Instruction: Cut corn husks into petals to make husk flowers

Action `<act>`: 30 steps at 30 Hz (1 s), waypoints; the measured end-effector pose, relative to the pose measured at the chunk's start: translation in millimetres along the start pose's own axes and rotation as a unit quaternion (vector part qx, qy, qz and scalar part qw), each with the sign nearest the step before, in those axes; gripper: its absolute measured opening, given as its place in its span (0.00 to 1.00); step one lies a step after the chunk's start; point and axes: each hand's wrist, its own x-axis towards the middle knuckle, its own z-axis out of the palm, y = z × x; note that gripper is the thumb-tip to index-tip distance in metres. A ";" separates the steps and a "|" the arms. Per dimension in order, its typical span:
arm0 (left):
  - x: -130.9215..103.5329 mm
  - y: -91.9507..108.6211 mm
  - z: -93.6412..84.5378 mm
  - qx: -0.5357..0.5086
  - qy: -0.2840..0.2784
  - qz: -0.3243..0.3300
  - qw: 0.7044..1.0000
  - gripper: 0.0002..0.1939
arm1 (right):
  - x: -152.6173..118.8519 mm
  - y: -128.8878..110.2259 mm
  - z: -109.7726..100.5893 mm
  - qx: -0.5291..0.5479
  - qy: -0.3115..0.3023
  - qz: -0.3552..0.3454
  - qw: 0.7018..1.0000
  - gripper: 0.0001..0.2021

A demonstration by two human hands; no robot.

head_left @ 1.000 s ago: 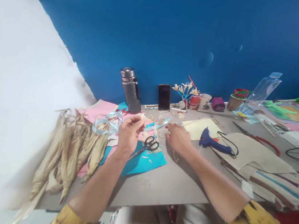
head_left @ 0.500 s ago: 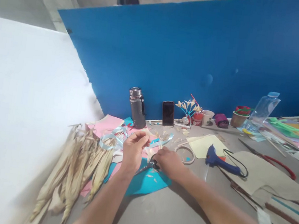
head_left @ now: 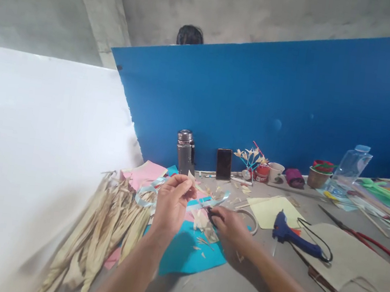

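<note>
My left hand is raised over the papers, thumb and fingertips pinched on a small pale piece of corn husk. Just to its right, my right hand grips the dark handles of a pair of scissors; the blades are hard to make out. Below both hands lies a bright blue sheet of paper with husk scraps on it. A pale blue ribbon curls behind my left hand. Dried corn husks are heaped to the left. A tape roll is partly covered by my right hand.
A flask, a phone and husk flowers stand along the blue partition. To the right are a blue glue gun, red-handled shears and a tilted plastic bottle. A person's head shows above the partition.
The view has tilted up, so the table things sit lower. The scissors have turned from pointing down-left across the blue paper. My left hand keeps its pinch on the husk.
</note>
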 end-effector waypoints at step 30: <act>-3.2 -41.9 -1.4 0.032 0.023 -0.064 0.997 0.09 | -12.6 -26.9 -3.7 0.373 -0.032 0.056 0.926 0.23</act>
